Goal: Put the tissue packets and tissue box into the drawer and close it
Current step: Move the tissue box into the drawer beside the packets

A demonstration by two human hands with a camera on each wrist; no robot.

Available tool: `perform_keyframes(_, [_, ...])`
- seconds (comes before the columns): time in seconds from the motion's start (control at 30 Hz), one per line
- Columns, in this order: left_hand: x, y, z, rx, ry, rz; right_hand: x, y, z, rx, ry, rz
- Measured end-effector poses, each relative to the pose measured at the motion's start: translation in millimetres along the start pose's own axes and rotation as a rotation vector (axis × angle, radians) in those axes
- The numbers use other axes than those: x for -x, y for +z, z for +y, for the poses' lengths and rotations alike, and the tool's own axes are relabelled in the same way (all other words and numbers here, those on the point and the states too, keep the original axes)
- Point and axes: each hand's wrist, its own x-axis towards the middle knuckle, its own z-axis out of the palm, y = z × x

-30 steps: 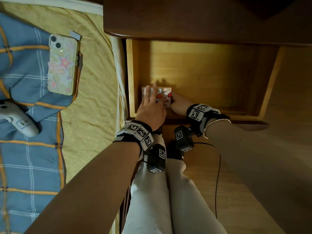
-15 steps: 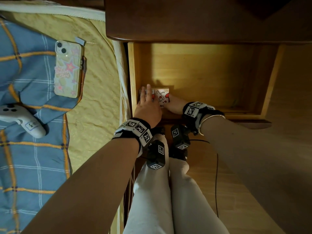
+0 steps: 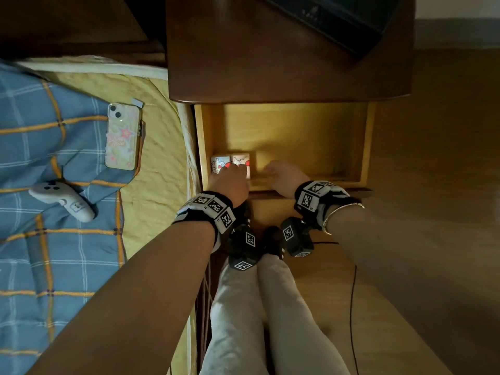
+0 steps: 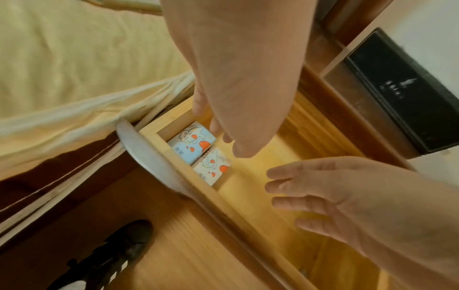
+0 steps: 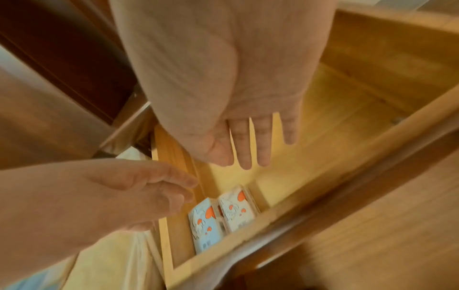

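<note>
Both hands now off the tissue packets: right hand pulled away to the right w/ fingers loose, left hand lifted just above them. Packets left side by side in drawer front-left corner.

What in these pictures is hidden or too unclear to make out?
- Tissue packets: near ends hidden in the head view by the left hand; print too small to read in any view.
- Drawer: back part hidden under the nightstand top.
- Black box: cut off by the head view's top edge; lettering too faint.
- Right hand: blurred; fingertips unclear.
</note>
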Motion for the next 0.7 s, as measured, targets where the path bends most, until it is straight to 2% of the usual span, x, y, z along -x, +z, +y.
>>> perform_keyframes(0.13, [12.0,-33.5,22.6,-0.009,0.062,0.089,21.8,-40.7,4.1,-0.101,0.014,0.249])
perform_keyframes(0.33, [16.6,-102.7,55.2,0.003,0.119,0.258,42.0,-111.1,-3.1,-0.141,-0.101,0.552])
perform_keyframes(0.6, [-20.0,-195.0,77.1,0.054,0.266,0.401,22.8,-182.8,-17.8,-0.148,-0.176,0.785])
perform_keyframes(0.7, [-40.6,-220.2,83.2,-0.007,0.322,0.470,10.6,-204.8,-27.8,-0.053,-0.156,0.839])
